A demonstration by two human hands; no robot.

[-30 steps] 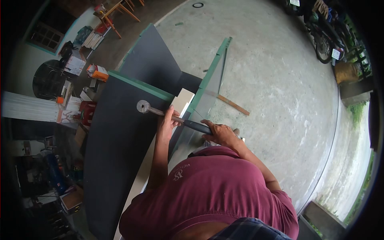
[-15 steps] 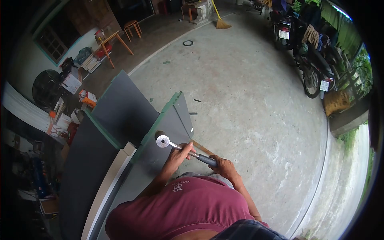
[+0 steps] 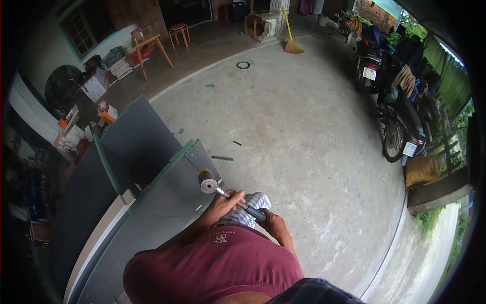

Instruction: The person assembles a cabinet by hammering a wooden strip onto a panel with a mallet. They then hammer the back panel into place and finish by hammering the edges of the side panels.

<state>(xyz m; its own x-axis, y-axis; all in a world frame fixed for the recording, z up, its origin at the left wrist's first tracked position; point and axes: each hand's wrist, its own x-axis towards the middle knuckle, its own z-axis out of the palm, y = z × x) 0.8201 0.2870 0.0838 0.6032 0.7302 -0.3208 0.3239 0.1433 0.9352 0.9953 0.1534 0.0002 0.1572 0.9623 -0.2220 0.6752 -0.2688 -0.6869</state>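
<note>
A mallet (image 3: pixel 206 182) with a round, worn head, a metal shaft and a dark grip is held in front of my body. My left hand (image 3: pixel 221 205) is closed round the shaft near the head. Toward the other end, my right hand (image 3: pixel 277 226) wraps round the dark grip. Just beyond the mallet head stands a structure of dark grey panels (image 3: pixel 174 180) with green edges. A pale board (image 3: pixel 98 238) lies along its near side. The mallet head overlaps the panel in the view; I cannot tell whether they touch.
Green-edged scraps (image 3: pixel 223 158) lie on the concrete floor (image 3: pixel 324 152), with a black ring (image 3: pixel 243 65) farther off. A broom (image 3: pixel 293 46) stands at the back. Motorbikes (image 3: pixel 400 126) line the right side. At left are a fan (image 3: pixel 62 87), an orange box (image 3: pixel 107 112) and a wooden stool (image 3: pixel 179 34).
My view and body have shifted, so the panels sit lower and farther left and a checked trouser leg shows. Both hands still hold the mallet. The brown strip near my hands is out of sight.
</note>
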